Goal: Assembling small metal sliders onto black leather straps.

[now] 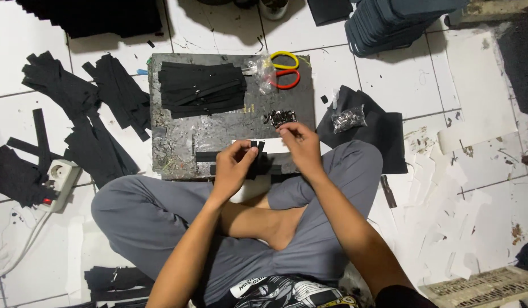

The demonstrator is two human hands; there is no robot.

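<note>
Two bare hands at work over a dark, scuffed board (178, 142) set on white floor tiles.

- Left hand (234, 166): fingers closed on a short black strap piece (256, 153), which stands up between thumb and fingertips.
- Right hand (300, 144): just beside the left, fingertips pinched together at the strap's upper end; what they pinch is too small to tell.
- Small heap of metal fittings (278, 118): on the board, just beyond the right hand.
- Stack of black straps (202, 90): on the board, farther beyond the left hand.
- Scissors with yellow and red handles (285, 69): at the board's far edge, beyond the right hand, beside a clear plastic bag (261, 69).
- Clear bag of metal fittings (348, 118): outward of the right hand, on black cloth.
- Loose black strips (87, 120): on the tiles, outward of the left hand.
- White power strip (60, 177): near those strips, on the left.
</note>
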